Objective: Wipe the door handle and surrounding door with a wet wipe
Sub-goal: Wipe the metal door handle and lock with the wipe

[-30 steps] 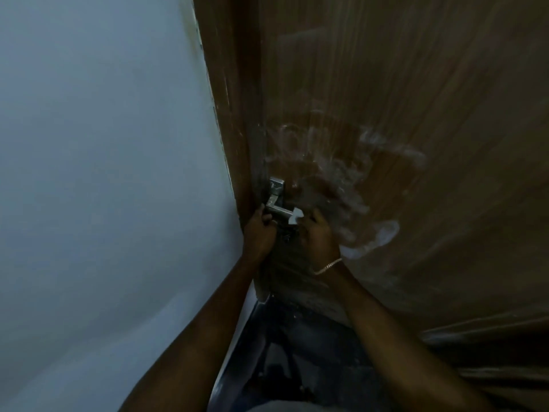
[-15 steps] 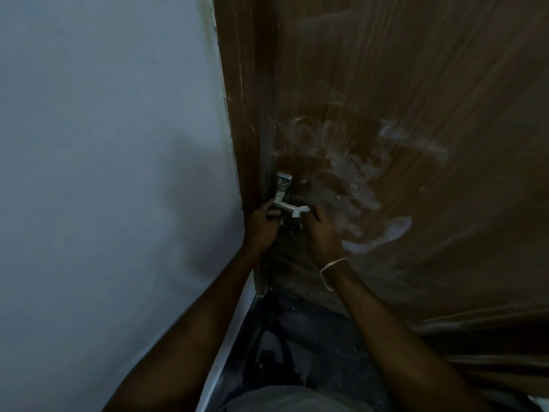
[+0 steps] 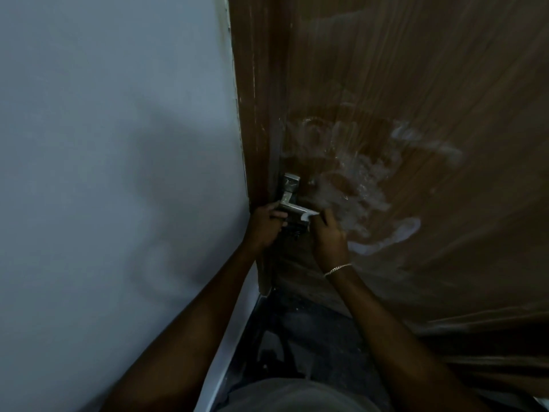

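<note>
A brown wooden door (image 3: 416,84) fills the right of the view, with whitish wet smears around its handle. The metal lever handle (image 3: 289,200) sits at the door's left edge. My left hand (image 3: 263,226) grips the handle's inner end from below and the left. My right hand (image 3: 328,234) holds a white wet wipe (image 3: 310,216) against the lever's outer end. A thin bracelet circles my right wrist. Most of the wipe is hidden under my fingers.
A pale grey wall (image 3: 118,173) stands to the left, meeting the brown door frame (image 3: 255,114). The dark floor (image 3: 312,337) lies below, with a white skirting strip (image 3: 234,337) along the wall. The scene is dim.
The view has shifted a little, so door and handle sit further right. Both hands stay on the handle, and the right hand with the wipe has moved slightly along the lever.
</note>
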